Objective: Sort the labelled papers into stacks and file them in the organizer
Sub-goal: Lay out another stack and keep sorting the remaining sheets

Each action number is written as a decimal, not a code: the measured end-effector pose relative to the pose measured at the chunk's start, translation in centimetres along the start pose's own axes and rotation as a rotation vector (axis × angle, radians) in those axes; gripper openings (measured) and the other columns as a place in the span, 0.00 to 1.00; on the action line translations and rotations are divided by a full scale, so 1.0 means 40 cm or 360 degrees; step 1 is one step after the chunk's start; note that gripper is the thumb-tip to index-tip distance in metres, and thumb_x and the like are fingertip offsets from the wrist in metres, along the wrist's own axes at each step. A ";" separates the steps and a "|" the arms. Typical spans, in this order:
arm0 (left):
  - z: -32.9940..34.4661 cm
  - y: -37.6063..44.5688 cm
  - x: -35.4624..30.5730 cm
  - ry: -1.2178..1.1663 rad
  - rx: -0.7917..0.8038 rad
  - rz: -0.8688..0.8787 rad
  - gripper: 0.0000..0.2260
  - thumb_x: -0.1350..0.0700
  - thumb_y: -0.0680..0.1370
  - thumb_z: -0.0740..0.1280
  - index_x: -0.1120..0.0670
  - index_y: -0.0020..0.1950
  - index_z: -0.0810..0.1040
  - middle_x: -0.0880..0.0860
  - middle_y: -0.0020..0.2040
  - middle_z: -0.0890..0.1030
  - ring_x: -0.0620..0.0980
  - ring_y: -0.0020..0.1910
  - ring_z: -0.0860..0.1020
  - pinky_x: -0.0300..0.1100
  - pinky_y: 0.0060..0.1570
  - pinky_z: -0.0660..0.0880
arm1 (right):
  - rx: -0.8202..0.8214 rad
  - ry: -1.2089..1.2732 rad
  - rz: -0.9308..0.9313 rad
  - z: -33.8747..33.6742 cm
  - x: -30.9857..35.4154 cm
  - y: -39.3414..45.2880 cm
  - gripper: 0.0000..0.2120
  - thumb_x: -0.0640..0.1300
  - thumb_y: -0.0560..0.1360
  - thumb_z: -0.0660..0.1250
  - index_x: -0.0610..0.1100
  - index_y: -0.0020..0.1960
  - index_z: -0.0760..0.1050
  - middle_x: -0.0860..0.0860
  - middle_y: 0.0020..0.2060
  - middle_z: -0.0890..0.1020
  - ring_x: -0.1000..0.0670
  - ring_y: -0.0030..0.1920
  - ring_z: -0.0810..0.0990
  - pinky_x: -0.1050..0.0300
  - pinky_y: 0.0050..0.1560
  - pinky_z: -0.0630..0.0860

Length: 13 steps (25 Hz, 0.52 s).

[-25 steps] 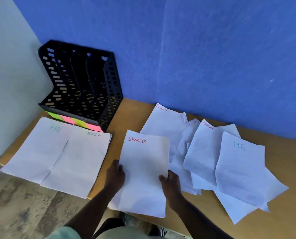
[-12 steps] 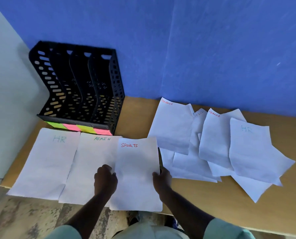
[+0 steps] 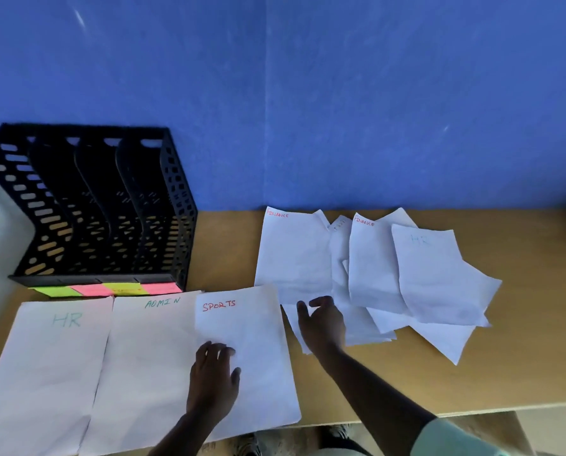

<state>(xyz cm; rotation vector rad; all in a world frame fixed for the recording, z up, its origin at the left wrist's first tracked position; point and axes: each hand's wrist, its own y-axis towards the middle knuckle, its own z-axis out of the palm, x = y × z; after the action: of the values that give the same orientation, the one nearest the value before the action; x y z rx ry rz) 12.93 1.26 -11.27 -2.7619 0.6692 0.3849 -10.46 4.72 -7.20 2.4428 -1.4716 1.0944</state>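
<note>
Left hand (image 3: 213,380) on SPORTS sheet (image 3: 252,357)

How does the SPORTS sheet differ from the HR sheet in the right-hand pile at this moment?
The SPORTS sheet lies in the near row beside the ADMIN sheet; the pile's HR sheet lies farther back, on top of other loose papers. SPORTS is lettered in red, HR in faint blue. The left hand rests on SPORTS; no hand touches that HR sheet, and the right hand hovers over the pile's near edge. Both are white, labelled at the top.

Blue wall (image 3: 374,110), wooden desk (image 3: 522,340).
</note>
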 end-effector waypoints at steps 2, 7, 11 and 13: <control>0.004 0.002 -0.012 0.0039 0.0012 -0.0043 0.17 0.51 0.75 0.69 0.52 0.63 0.77 0.50 0.65 0.76 0.56 0.73 0.65 0.48 0.65 0.71 | -0.0041 0.0195 0.0304 -0.034 -0.009 0.084 0.18 0.58 0.78 0.66 0.45 0.58 0.75 0.46 0.53 0.85 0.43 0.55 0.83 0.51 0.56 0.78; 0.026 -0.018 -0.079 0.0066 -0.0043 -0.0220 0.21 0.50 0.76 0.69 0.49 0.68 0.73 0.50 0.75 0.67 0.56 0.77 0.58 0.50 0.74 0.61 | 0.0353 0.1162 0.0945 -0.067 -0.047 0.205 0.12 0.46 0.77 0.71 0.37 0.48 0.75 0.43 0.37 0.78 0.44 0.33 0.79 0.48 0.44 0.86; 0.062 -0.034 -0.135 -0.0050 -0.0080 -0.0311 0.22 0.50 0.75 0.70 0.49 0.68 0.72 0.50 0.76 0.65 0.57 0.79 0.54 0.51 0.73 0.60 | 0.0615 0.1278 0.0754 -0.087 -0.059 0.246 0.09 0.29 0.78 0.63 0.39 0.42 0.72 0.43 0.34 0.74 0.46 0.33 0.77 0.56 0.36 0.80; 0.076 -0.028 -0.182 -0.0184 -0.0101 -0.0409 0.21 0.50 0.75 0.70 0.49 0.67 0.73 0.50 0.75 0.67 0.57 0.78 0.54 0.50 0.72 0.60 | 0.0602 0.1118 0.0706 -0.111 -0.084 0.278 0.08 0.29 0.76 0.63 0.38 0.41 0.75 0.44 0.34 0.77 0.46 0.33 0.79 0.55 0.38 0.81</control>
<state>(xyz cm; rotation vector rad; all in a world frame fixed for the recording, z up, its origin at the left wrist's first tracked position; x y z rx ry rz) 6.65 6.15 -11.58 -2.8109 0.2739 0.5108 -22.65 3.09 -9.04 1.5933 -1.6645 2.1948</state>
